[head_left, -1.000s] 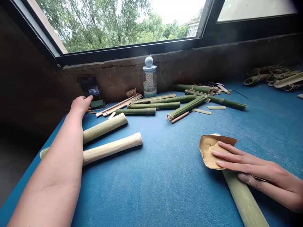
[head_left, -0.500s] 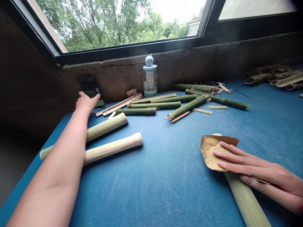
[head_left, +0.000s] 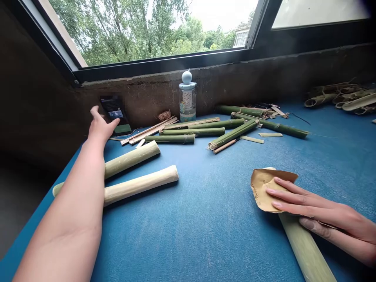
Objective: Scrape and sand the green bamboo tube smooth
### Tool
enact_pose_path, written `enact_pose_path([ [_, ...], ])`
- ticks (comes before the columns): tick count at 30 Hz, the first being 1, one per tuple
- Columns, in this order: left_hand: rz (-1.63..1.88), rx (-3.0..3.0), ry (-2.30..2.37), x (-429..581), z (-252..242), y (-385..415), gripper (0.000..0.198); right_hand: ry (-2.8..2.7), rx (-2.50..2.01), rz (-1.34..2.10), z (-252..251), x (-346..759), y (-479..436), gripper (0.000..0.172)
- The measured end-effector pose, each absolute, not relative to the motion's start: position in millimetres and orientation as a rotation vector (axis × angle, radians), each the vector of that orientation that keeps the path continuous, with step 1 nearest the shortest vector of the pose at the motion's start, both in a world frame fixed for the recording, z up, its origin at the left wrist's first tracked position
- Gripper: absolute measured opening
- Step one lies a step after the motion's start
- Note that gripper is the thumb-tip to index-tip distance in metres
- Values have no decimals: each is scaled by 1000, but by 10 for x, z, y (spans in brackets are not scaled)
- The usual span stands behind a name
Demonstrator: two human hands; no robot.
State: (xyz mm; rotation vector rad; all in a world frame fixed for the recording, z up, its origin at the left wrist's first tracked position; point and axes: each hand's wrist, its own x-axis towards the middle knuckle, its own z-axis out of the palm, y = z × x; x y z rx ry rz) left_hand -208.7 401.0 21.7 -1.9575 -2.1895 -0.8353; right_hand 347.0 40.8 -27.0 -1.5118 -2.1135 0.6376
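Note:
My left hand (head_left: 101,124) reaches to the back left, thumb and fingers spread, beside a dark phone (head_left: 115,113) leaning on the wall; its screen is lit. The thumb is at the phone's lower part. My right hand (head_left: 317,211) presses a curled piece of brown sandpaper (head_left: 266,192) over a peeled bamboo tube (head_left: 308,246), with the fingers flat on top and the thumb along the side. Under my left forearm lie two more peeled tubes, a greenish one (head_left: 133,158) and a paler one (head_left: 143,184).
Several green bamboo pieces (head_left: 192,132) and thin strips (head_left: 152,131) lie along the back of the blue table (head_left: 188,235). A lidded bottle (head_left: 187,98) stands at the wall below the window. More bamboo pieces (head_left: 321,100) are heaped at the far right.
My left hand has drawn slightly left off the phone, its fingers more spread. The phone's screen now shows a different, brighter picture. My right hand stays on the sandpaper.

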Motion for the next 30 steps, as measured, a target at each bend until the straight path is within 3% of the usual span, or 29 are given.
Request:
enact_pose_path([
  [4, -714, -2024, -2111, -1991, 246, 3909, 85, -2105, -1524, 643, -273, 3473, 401, 39],
  [16, -660, -1886, -2088, -1963, 273, 3982, 37, -2094, -1558, 675, -270, 3500, 402, 38],
  [30, -1138, -1756, -2241, -2089, 211, 4212, 40, -2085, -1538, 649, -284, 3496, 402, 38],
])
